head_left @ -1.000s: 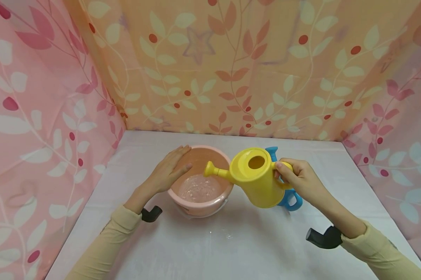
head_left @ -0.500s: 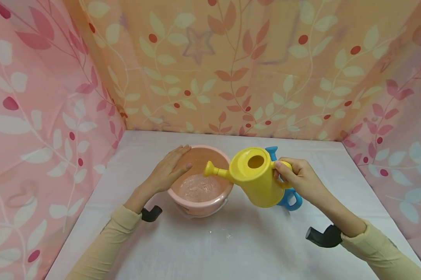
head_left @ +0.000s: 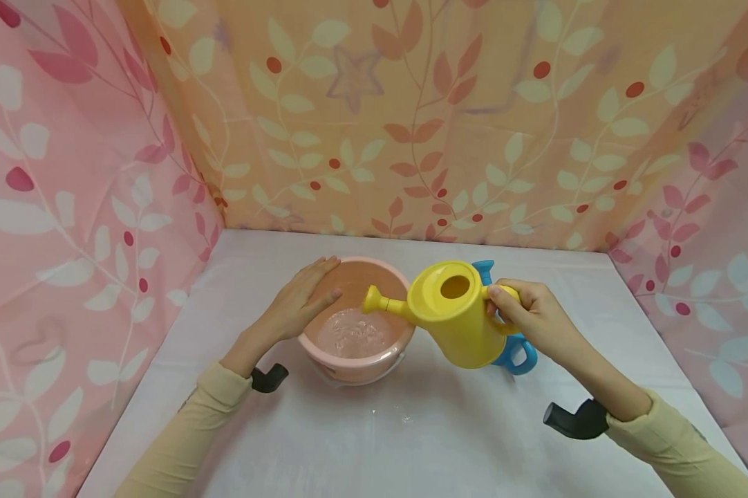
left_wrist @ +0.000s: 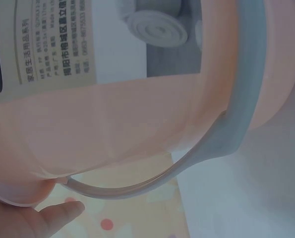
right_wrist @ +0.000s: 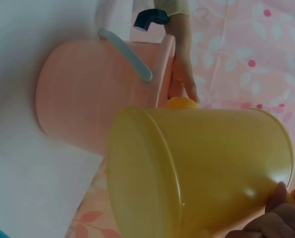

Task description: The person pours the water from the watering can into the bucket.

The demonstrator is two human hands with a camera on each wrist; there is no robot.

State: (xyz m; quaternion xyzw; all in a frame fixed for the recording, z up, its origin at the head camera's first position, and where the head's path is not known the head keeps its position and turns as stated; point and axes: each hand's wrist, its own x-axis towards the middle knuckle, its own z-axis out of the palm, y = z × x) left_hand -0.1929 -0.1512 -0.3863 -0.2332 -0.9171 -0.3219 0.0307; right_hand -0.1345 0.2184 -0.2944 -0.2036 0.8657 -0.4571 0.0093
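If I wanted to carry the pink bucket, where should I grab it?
Probably by the grey handle. It lies folded down along the outside of the pink bucket, on the side nearest the person, so reach in from the front and swing it up. Water sits inside, so lifting from above the middle should keep it level.

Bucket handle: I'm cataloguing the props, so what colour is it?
Grey-blue, on the pink bucket; its handle shows best in the right wrist view.

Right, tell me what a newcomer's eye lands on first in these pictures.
First, the yellow watering can at the centre, tilted by the right hand gripping its handle, its spout over the pink bucket, which holds bubbling water. The left hand rests flat on the bucket's left rim. A blue watering can peeks out behind the yellow one.
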